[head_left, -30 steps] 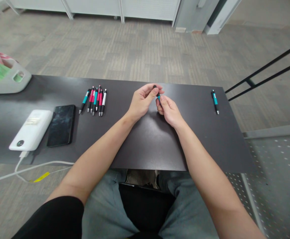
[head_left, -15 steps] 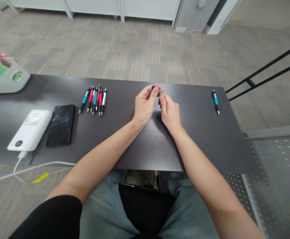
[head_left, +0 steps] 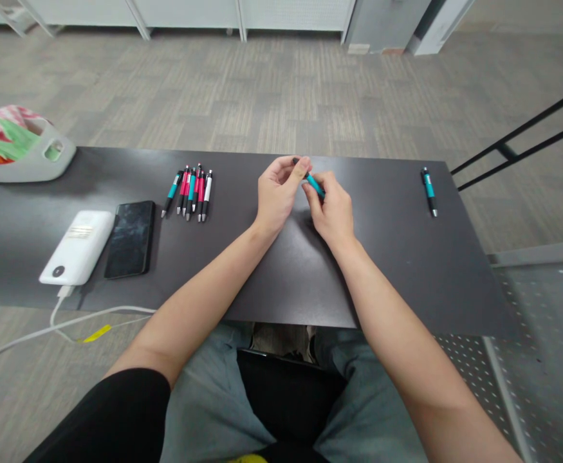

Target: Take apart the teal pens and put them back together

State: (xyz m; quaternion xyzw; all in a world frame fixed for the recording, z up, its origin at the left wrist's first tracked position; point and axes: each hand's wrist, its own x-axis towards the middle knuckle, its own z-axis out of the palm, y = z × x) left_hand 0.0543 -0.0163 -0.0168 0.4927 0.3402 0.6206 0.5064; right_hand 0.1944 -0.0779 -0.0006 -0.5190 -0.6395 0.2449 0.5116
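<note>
While a teal-and-black pen (head_left: 315, 186) is being held over the surface (head_left: 382, 218), near its far edge, the left hand (head_left: 277, 196) is pinching the black end between thumb and fingers. The right hand (head_left: 332, 206) is grasping the teal barrel, so that each hand's grip is clamping on the same pen, which is slanting across the gap between them. Rightward, a second teal pen (head_left: 428, 188) is lying alone near the surface's right edge. Leftward, a cluster of pens (head_left: 192, 193) in teal, pink and white is lying close together. Beyond it, a black phone (head_left: 130, 239) is resting just beside a white power bank (head_left: 79, 244), into which a white cable (head_left: 65, 292) is plugging. Farthest left, a pale basket (head_left: 52, 164) is holding pink, green and orange items.
</note>
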